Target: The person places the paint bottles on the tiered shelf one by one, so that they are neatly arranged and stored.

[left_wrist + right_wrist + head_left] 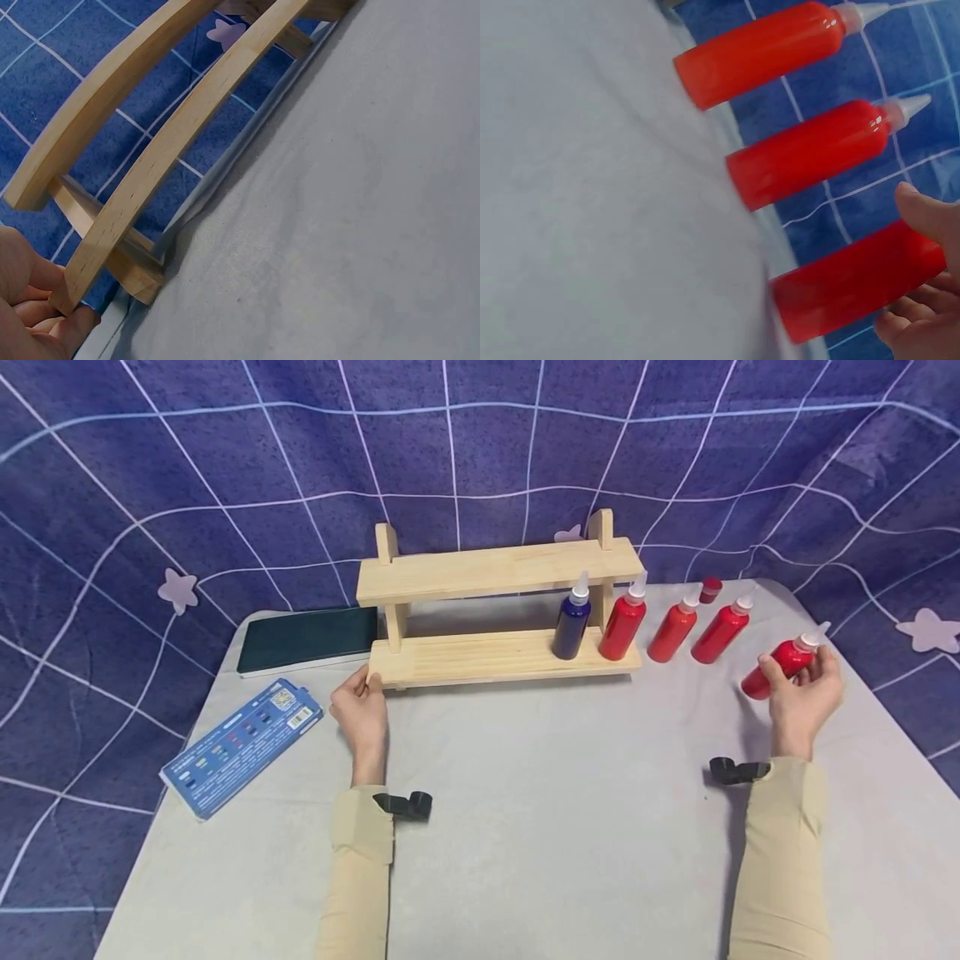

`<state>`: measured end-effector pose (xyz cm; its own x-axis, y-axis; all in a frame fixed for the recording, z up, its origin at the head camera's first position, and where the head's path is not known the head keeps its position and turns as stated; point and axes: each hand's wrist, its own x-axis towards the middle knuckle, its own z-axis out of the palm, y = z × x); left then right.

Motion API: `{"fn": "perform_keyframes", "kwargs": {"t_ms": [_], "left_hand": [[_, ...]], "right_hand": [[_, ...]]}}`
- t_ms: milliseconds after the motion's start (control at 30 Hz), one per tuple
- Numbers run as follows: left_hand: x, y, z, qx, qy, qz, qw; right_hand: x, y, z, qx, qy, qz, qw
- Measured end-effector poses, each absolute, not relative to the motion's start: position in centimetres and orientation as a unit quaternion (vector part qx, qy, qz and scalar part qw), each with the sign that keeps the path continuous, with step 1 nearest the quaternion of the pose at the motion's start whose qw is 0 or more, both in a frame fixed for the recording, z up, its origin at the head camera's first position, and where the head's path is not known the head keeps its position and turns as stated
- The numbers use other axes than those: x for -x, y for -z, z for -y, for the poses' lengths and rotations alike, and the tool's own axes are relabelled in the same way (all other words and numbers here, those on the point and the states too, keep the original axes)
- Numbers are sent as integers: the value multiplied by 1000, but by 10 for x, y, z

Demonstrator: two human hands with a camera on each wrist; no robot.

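Beige sleeves [783, 868] cover both forearms at the near edge of the view, each with a black wrist-mounted device [408, 806] at the cuff. Hands: the left hand [362, 714] is closed to a pinch on the left end of the lower shelf [480, 658] of a two-tier wooden rack [498, 568], thumb above and fingers beneath. The right hand [808, 697] is partly closed around the upper body of a red bottle [757, 683], thumb on one side and fingers on the other. This bottle is tilted, with its white nozzle to the upper right; whether its base touches the tabletop [540, 818] cannot be told.

To the left of the held bottle, two further red bottles [722, 633] stand side by side on the tabletop. A small red cylindrical item [711, 590] sits behind them. On the right end of the lower shelf stand a dark blue bottle [572, 627] and, to its right, another red bottle [622, 628].

Left of the rack lie a dark green flat item [307, 641] and, nearer, a blue printed box [242, 749]. A blue grid-patterned curtain [300, 452] forms the background.
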<state>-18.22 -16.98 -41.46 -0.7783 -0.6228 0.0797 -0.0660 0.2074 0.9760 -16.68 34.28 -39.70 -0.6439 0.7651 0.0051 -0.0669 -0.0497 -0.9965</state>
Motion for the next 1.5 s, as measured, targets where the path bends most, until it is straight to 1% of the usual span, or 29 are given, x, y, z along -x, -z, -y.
{"fn": "perform_keyframes", "kwargs": {"t_ms": [267, 500, 667, 800, 1000, 1133, 1267, 1500], "left_hand": [[181, 415, 170, -237, 584, 742, 229], [181, 414, 170, -237, 588, 738, 232], [180, 414, 170, -235, 592, 735, 231], [180, 412, 169, -231, 594, 736, 228], [179, 413, 170, -235, 593, 736, 227], [179, 412, 170, -238, 590, 739, 223], [179, 411, 170, -238, 592, 738, 219], [177, 412, 170, -238, 588, 741, 220]], "right_hand": [[167, 422, -348, 266, -624, 662, 320], [168, 421, -350, 281, -589, 694, 304], [166, 404, -343, 271, -607, 678, 313], [163, 383, -331, 241, -653, 629, 346], [159, 353, -310, 217, -667, 609, 370], [156, 337, -296, 185, -670, 607, 385], [150, 323, -280, 156, -669, 615, 387], [142, 304, -247, 83, -713, 591, 368]]}}
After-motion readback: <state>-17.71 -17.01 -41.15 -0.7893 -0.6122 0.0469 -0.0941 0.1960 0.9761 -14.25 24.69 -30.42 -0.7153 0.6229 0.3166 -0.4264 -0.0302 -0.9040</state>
